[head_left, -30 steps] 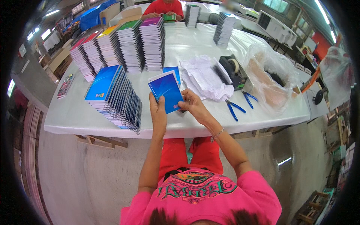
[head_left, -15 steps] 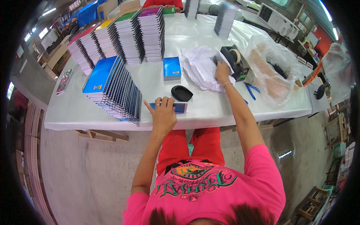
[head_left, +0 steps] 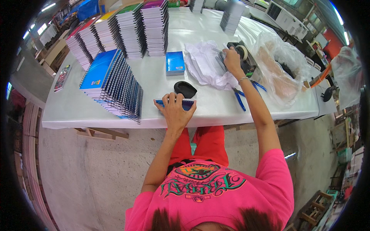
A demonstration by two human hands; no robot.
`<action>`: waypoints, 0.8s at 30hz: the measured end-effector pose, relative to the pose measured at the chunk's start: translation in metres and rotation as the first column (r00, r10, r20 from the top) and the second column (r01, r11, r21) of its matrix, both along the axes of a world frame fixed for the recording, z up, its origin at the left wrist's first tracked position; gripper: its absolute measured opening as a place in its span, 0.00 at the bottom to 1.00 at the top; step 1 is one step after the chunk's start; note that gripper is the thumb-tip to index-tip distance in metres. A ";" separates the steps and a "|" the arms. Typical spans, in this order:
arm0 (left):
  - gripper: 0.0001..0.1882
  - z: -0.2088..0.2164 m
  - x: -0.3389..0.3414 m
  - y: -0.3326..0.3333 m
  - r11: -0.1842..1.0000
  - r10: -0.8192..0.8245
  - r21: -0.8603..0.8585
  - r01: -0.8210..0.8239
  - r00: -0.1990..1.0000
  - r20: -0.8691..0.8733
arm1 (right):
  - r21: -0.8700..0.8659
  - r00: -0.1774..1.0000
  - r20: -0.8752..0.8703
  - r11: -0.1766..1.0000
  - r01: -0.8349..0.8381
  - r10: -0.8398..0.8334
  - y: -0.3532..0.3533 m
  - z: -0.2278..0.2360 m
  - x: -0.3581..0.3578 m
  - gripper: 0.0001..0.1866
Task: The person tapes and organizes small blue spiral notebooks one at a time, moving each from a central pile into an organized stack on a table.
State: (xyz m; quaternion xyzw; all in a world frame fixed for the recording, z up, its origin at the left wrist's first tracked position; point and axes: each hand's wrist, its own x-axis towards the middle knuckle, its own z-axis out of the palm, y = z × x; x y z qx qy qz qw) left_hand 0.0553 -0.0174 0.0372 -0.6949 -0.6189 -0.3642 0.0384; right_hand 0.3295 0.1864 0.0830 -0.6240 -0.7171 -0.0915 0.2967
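Observation:
My left hand (head_left: 176,112) grips a small blue notebook (head_left: 188,104), which stands on its long edge near the table's front. Just beyond it lies a black rounded holder (head_left: 185,89). My right hand (head_left: 233,63) reaches over crumpled white paper (head_left: 200,63), its fingers closed; whatever they hold is too small to make out. Dark spiral binding coils (head_left: 220,58) lie on the paper beside that hand. A black tape dispenser (head_left: 244,53) stands to its right. Under my right forearm are blue-handled pliers (head_left: 239,101). A short pile of blue notebooks (head_left: 175,63) rests beyond the black holder.
A tall, leaning stack of spiral-bound blue notebooks (head_left: 110,86) stands at the left. Behind it rise several stacks with coloured covers (head_left: 129,30). A clear plastic bag (head_left: 279,69) spreads over the right side of the white table (head_left: 154,117). More notebooks (head_left: 232,17) stand far back.
My right hand has moved slightly farther away, over the coils toward the tape dispenser. My left hand has shifted right along the blue notebook, its thumb and fingers now around it. The view has tilted slightly.

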 end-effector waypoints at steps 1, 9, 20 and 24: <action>0.28 0.000 0.000 0.000 1.000 -0.001 0.000 0.001 1.000 0.001 | 0.082 1.000 0.009 0.996 -0.017 0.016 -0.004 0.003 -0.001 0.19; 0.23 0.000 -0.003 -0.003 0.998 -0.004 0.058 0.001 0.999 0.052 | -0.115 0.762 -0.485 0.832 -0.542 0.429 -0.082 0.012 -0.026 0.18; 0.20 -0.001 -0.001 -0.002 0.997 0.008 0.081 -0.012 0.998 0.056 | -0.213 0.764 -0.490 0.792 -0.571 0.419 -0.191 -0.010 -0.083 0.13; 0.20 0.000 0.000 -0.002 0.998 -0.011 0.064 0.007 0.997 0.075 | -0.116 0.728 -0.536 0.817 -0.565 0.427 -0.194 -0.023 -0.086 0.13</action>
